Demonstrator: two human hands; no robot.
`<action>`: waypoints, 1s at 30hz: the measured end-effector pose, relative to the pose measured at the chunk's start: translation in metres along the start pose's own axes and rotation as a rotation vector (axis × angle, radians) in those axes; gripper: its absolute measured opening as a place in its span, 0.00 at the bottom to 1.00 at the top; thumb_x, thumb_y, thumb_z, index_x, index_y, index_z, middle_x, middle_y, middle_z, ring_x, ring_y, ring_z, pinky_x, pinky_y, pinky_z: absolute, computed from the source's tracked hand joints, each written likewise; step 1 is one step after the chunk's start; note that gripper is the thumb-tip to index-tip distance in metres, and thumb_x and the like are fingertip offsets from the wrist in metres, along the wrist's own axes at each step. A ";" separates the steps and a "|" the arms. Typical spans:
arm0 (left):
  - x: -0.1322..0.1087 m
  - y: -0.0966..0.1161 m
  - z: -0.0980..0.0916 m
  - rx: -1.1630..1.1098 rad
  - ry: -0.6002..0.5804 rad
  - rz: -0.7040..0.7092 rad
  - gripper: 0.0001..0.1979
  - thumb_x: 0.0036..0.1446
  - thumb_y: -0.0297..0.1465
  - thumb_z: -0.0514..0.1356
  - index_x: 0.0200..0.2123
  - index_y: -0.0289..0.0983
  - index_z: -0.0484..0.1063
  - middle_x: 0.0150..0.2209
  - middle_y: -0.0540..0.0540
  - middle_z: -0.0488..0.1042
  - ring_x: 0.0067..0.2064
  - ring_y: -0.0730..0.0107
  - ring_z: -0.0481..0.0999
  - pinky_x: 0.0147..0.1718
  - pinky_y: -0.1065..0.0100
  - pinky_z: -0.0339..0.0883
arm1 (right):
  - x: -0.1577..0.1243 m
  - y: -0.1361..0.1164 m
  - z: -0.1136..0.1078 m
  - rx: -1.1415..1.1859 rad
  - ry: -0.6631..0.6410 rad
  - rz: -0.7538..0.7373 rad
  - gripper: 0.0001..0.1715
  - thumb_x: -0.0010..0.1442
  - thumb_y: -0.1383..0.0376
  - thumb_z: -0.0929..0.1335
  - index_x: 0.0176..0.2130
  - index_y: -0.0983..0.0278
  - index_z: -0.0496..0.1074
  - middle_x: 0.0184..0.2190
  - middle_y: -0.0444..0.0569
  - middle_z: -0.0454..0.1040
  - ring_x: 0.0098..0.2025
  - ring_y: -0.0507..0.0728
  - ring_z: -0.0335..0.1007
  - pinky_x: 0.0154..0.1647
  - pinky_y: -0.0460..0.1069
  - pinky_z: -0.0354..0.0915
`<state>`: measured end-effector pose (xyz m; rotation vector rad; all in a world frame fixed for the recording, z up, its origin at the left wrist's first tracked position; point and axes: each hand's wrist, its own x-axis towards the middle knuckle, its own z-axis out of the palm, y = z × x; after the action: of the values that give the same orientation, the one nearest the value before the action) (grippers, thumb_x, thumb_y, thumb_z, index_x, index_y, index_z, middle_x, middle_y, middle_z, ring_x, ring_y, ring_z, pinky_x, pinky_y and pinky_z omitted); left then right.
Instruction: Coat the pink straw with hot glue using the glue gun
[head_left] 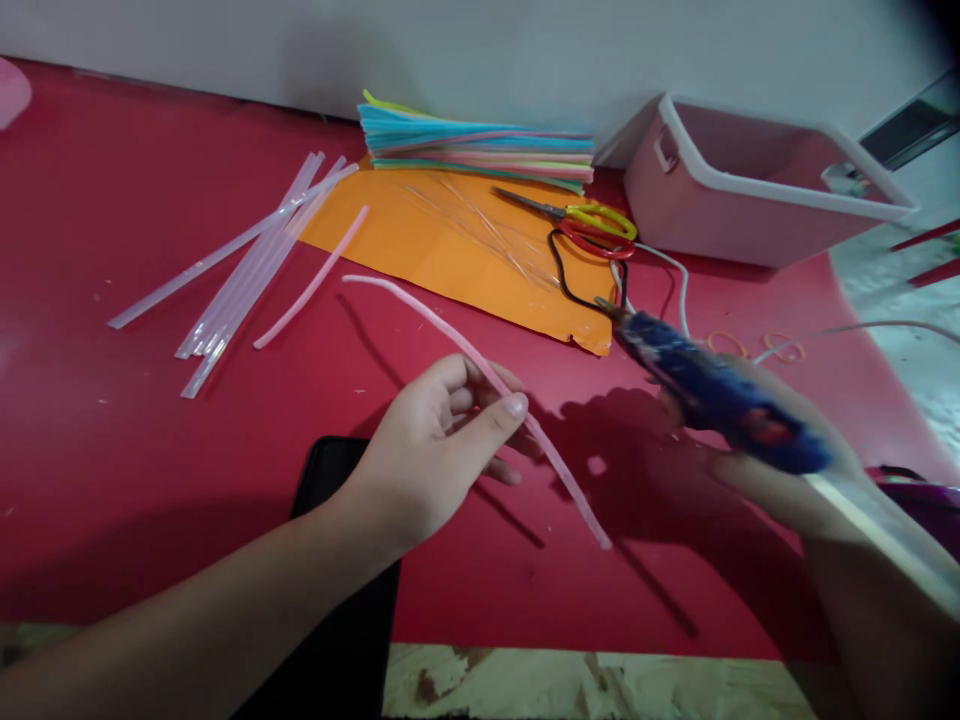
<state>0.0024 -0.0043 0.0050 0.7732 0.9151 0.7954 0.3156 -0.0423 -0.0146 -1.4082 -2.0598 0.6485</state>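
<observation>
My left hand pinches a long pink pipe cleaner near its middle, holding it slanted above the red table. My right hand grips a blue hot glue gun, its nozzle pointing up and left, a little to the right of the pipe cleaner. A clear glue stick juts from the gun's rear. The gun's cord runs off to the right.
Several clear glue sticks and a second pink pipe cleaner lie at left. An orange sheet, a pile of coloured pipe cleaners, yellow-red scissors, a pink bin and a black phone are around.
</observation>
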 end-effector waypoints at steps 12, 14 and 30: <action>0.003 0.004 0.002 -0.229 0.047 -0.125 0.07 0.59 0.22 0.68 0.29 0.32 0.75 0.30 0.46 0.83 0.31 0.72 0.84 0.28 0.76 0.78 | 0.016 -0.026 0.020 -0.328 -0.142 -0.165 0.28 0.58 0.76 0.62 0.54 0.61 0.73 0.44 0.54 0.77 0.46 0.63 0.73 0.47 0.60 0.69; 0.004 0.005 0.002 -0.243 0.059 -0.136 0.08 0.60 0.21 0.66 0.29 0.32 0.74 0.31 0.45 0.83 0.32 0.71 0.84 0.28 0.76 0.78 | 0.014 -0.033 0.019 -0.303 -0.050 -0.152 0.25 0.62 0.75 0.62 0.54 0.60 0.74 0.47 0.55 0.76 0.48 0.64 0.74 0.48 0.60 0.70; 0.005 0.002 0.000 -0.257 0.063 -0.158 0.08 0.63 0.22 0.65 0.30 0.32 0.72 0.29 0.46 0.82 0.30 0.72 0.83 0.27 0.76 0.78 | 0.011 -0.077 0.042 -0.293 0.164 -0.415 0.11 0.59 0.75 0.72 0.38 0.60 0.73 0.27 0.47 0.77 0.31 0.59 0.72 0.39 0.56 0.72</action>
<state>0.0040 0.0008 0.0053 0.4480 0.8977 0.7828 0.2317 -0.0611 0.0075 -1.0828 -2.2791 0.0599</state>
